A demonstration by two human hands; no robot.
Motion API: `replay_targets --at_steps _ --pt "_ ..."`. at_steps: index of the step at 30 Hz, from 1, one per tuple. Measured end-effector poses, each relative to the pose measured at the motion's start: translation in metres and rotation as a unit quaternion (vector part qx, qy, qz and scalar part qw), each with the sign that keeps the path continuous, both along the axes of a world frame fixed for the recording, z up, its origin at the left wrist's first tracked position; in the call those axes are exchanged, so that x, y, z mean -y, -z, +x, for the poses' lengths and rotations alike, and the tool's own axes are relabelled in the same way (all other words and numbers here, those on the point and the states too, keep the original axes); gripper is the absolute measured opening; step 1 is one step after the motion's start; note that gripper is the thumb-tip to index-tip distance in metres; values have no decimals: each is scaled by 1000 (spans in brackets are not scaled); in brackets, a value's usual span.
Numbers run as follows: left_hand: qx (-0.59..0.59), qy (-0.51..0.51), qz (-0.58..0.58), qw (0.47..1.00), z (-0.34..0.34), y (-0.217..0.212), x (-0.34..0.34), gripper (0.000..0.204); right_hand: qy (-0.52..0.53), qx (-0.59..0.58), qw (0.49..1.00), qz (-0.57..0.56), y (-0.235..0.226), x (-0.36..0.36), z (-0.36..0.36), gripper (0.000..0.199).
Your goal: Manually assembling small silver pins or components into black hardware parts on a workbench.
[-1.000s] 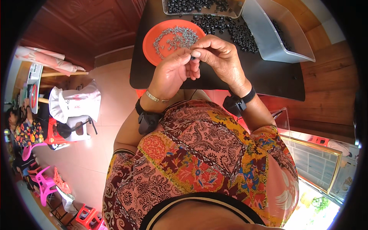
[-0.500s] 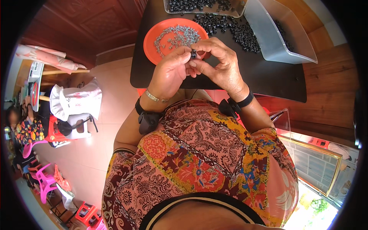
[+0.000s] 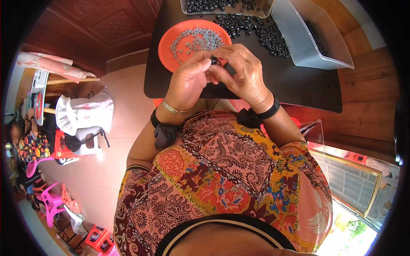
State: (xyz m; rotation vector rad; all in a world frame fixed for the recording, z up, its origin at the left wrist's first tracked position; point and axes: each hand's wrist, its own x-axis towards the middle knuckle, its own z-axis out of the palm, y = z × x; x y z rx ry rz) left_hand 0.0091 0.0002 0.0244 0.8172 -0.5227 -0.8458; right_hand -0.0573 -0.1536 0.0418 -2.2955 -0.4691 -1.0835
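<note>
A small black plastic part (image 3: 214, 61) is pinched between my two hands, above the near edge of the dark table (image 3: 294, 87). My left hand (image 3: 191, 77) grips it with thumb and fingers from the left. From the other side, my right hand (image 3: 241, 70) has its thumb and fingertips closed on the same part. Just beyond my hands lies an orange-red round plate (image 3: 166, 49) with many small silvery metal pieces (image 3: 200, 40), perhaps screws. Fingers hide most of the black part.
Loose black parts (image 3: 273, 40) are heaped right of the plate. A clear tray (image 3: 230, 13) of black parts stands behind, and a translucent bin (image 3: 307, 59) leans at the right. A white sack (image 3: 85, 112) and plastic stools (image 3: 97, 237) are at left, with another person (image 3: 32, 143) there.
My right hand has shifted slightly left, its fingers drawing closer around the black part and covering more of it. The left hand stays nearly still.
</note>
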Motion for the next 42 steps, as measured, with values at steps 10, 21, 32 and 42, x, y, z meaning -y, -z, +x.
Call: replay_targets --at_steps 10,21,32,42 --pt "-26 -21 13 999 0 12 0 24 45 6 998 -44 11 -8 3 27" --pt "-46 -26 10 999 0 6 -5 29 143 76 982 -94 -32 30 -3 24" --pt "-80 -44 12 996 9 14 -22 27 360 80 914 -168 -86 138 -5 18" --pt "-85 -50 22 995 9 17 -29 26 188 -271 933 -147 4 139 77 21"
